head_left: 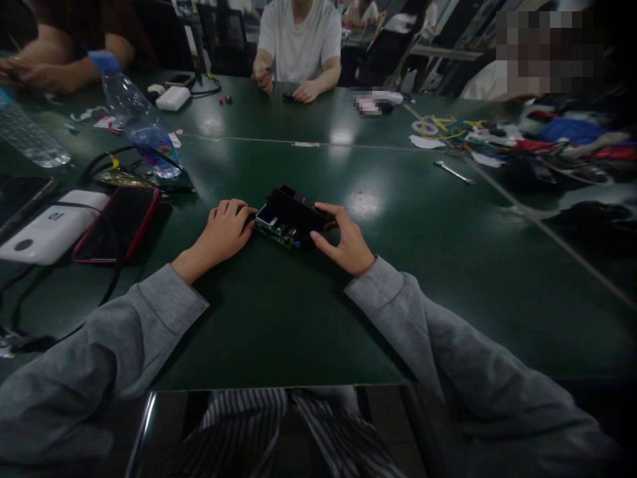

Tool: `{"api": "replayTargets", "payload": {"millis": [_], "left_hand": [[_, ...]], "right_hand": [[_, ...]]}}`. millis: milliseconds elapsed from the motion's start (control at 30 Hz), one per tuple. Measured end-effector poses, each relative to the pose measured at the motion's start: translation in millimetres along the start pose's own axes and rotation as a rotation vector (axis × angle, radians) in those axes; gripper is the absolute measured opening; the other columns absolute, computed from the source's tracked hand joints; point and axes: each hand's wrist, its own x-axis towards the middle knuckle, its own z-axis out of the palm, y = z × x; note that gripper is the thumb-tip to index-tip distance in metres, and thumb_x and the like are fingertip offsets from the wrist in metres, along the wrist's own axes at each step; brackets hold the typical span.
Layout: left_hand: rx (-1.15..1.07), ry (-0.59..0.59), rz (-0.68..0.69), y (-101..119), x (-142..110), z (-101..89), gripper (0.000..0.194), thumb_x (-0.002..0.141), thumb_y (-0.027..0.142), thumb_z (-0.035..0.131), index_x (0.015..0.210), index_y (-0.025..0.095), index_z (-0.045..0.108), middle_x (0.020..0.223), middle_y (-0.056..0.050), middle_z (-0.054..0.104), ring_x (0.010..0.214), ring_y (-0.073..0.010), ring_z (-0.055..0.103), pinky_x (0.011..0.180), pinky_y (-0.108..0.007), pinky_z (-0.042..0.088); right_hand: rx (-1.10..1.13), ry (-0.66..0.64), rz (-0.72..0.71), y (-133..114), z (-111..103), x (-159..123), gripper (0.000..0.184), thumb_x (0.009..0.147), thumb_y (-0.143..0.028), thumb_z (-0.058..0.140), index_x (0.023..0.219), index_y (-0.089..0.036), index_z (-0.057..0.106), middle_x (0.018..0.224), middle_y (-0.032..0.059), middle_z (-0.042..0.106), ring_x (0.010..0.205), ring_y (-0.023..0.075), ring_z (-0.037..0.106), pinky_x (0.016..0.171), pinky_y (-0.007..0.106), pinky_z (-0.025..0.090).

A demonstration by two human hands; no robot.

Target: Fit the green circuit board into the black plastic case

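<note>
Spreading under a circuit board [279, 232], green tabletop [279, 318] reaches a co-worker [300, 50].

Dim light, pale glare on the green tabletop [259, 318] — right side blurred.

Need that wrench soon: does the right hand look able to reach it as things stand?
Probably yes: green tabletop stretches between the right hand and the wrench, though the hand would likely first have to leave the black casing and stretch forward.

The head view looks down over hands [226, 229].
</note>
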Motion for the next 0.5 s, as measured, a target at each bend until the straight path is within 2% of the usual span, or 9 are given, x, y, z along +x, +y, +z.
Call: {"api": "replayTargets", "payload": {"millis": [200,500], "left_hand": [[-0.004,-0.002,0.005,-0.5,0.3,0.4,0.038,0.099,0.032,0.039,0.132,0.02,0.055,0.134,-0.016,0.052,0.123,-0.0342,0.046,0.099,-0.054,0.044],[-0.001,-0.002,-0.004,-0.5,0.6,1.3,0.038,0.099,0.032,0.041,0.132,0.02,0.055,0.133,-0.016,0.052,0.122,-0.0341,0.046,0.098,-0.053,0.044]], "right_hand": [[0.007,0.045,-0.02,-1.1,0.5,0.3,0.055,0.085,-0.038,0.064,0.136,-0.024,0.048,0.127,0.0098,0.061,0.103,0.0255,0.064,0.087,0.046,0.058],[0.001,0.045,-0.014,0.6,1.3,0.5,0.056,0.085,-0.039,0.064,0.137,-0.025,0.048,0.128,0.0101,0.061,0.102,0.0259,0.064,0.086,0.046,0.059]]}}
